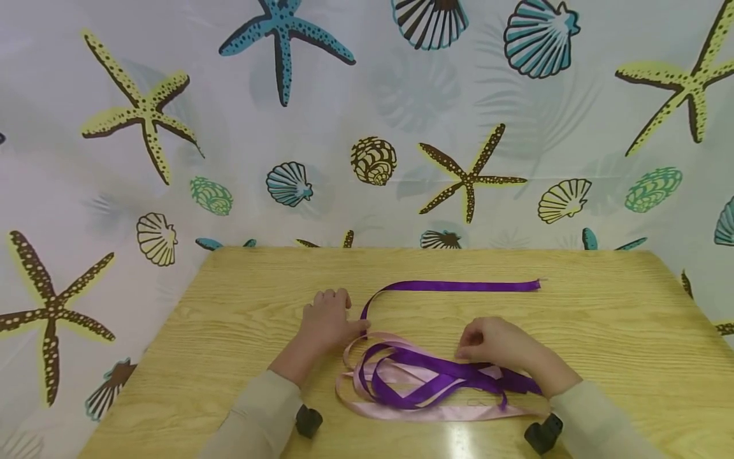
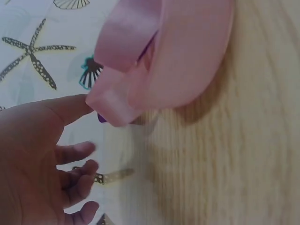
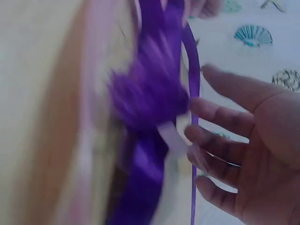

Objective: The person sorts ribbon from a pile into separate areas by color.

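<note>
Purple ribbon runs straight across the back of the table, then curves down by my left thumb into a loose looped heap. Pink ribbon lies looped under and around the purple loops. My left hand is at the heap's left end, its thumb against the ribbon and its other fingers loosely bent. In the left wrist view the thumb tip meets a pink loop. Above the heap's right part hovers my right hand, holding nothing. Near its fingers, a blurred frayed purple end shows in the right wrist view.
A light wood table bears the ribbons. Behind it and at both sides hangs a white cloth printed with starfish and shells. Dark wrist cameras sit at both cuffs, close to the heap's near edge.
</note>
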Demonstrator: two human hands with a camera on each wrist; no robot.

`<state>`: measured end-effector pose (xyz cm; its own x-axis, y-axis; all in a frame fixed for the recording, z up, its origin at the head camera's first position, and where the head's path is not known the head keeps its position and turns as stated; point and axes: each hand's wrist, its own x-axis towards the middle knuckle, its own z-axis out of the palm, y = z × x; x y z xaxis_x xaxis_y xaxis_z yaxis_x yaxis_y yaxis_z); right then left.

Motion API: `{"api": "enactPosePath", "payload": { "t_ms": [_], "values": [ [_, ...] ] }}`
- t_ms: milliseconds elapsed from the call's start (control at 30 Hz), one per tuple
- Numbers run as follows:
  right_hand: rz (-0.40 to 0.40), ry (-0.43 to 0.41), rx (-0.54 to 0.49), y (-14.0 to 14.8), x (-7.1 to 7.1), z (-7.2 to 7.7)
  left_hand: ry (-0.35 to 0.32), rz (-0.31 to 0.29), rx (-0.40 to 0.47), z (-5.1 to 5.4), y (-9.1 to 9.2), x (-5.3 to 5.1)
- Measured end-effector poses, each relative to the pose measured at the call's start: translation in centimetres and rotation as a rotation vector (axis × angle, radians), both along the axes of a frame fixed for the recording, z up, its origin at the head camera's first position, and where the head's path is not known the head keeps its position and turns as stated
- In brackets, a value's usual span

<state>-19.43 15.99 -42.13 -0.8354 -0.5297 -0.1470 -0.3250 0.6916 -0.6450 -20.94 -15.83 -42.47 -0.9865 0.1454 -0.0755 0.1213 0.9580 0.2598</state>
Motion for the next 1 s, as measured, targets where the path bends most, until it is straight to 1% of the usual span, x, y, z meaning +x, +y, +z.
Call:
{"api": "enactPosePath", "payload": {
  "t_ms": [67,100,133,167,233,300,367,400,467,533,600,633,667,700,767,867,933,967,1000],
  "values": [
    [-0.066,0.071,0.037,1.1,-1.2,0.1,-0.03,0.006,-0.007,-0.2,-0.2,-0.5],
    [-0.093,0.113,0.066,1.9,-1.9,0.0,-0.045,-0.004,-0.005,-0.2,-0.2,-0.7],
    [-0.118,0.148,0.1,2.6,-2.6,0.0,-0.064,-0.015,0.007,-0.2,-0.2,-0.9],
    [-0.139,0.166,0.132,3.4,-3.2,0.0,-0.086,-0.02,0.029,-0.3,-0.3,-1.2],
    [-0.159,0.168,0.201,4.9,-4.2,-0.3,-0.137,-0.025,0.1,-0.4,-0.5,-1.8],
    [-0.156,0.137,0.24,6.0,-4.9,-0.5,-0.19,-0.015,0.198,-0.2,-0.9,-2.5],
    [-0.152,0.101,0.258,6.6,-5.2,-0.7,-0.227,0.017,0.286,-0.1,-1.5,-3.4],
    [-0.149,0.092,0.264,6.8,-5.3,-0.8,-0.22,0.036,0.31,0.1,-1.8,-3.9],
    [-0.151,0.09,0.266,6.8,-5.4,-0.8,-0.151,0.088,0.293,0.3,-2.7,-4.7],
    [-0.153,0.094,0.262,6.8,-5.4,-0.9,-0.052,0.163,0.22,0.3,-3.5,-5.4],
    [-0.156,0.097,0.257,6.7,-5.4,-1.1,0.037,0.241,0.137,0.1,-4.3,-5.9],
    [-0.159,0.098,0.254,6.7,-5.4,-1.2,0.064,0.268,0.114,-0.1,-4.7,-6.0],
    [-0.162,0.098,0.251,6.7,-5.4,-1.3,0.069,0.29,0.107,-0.1,-5.0,-6.1],
    [-0.165,0.098,0.25,6.6,-5.4,-1.3,0.07,0.299,0.108,-0.3,-5.2,-6.0],
    [-0.17,0.101,0.24,6.7,-5.5,-1.4,0.066,0.291,0.123,-0.2,-5.1,-5.7],
    [-0.186,0.113,0.224,6.8,-5.4,-1.3,0.068,0.231,0.176,0.2,-4.1,-4.9],
    [-0.191,0.122,0.212,6.8,-5.3,-1.0,0.094,0.162,0.209,0.6,-3.1,-4.1],
    [-0.191,0.131,0.205,6.6,-5.2,-0.7,0.105,0.108,0.235,0.8,-2.4,-3.7],
    [-0.191,0.14,0.203,6.4,-5.1,-0.5,0.101,0.048,0.265,1.0,-1.8,-3.2]
  ]
}}
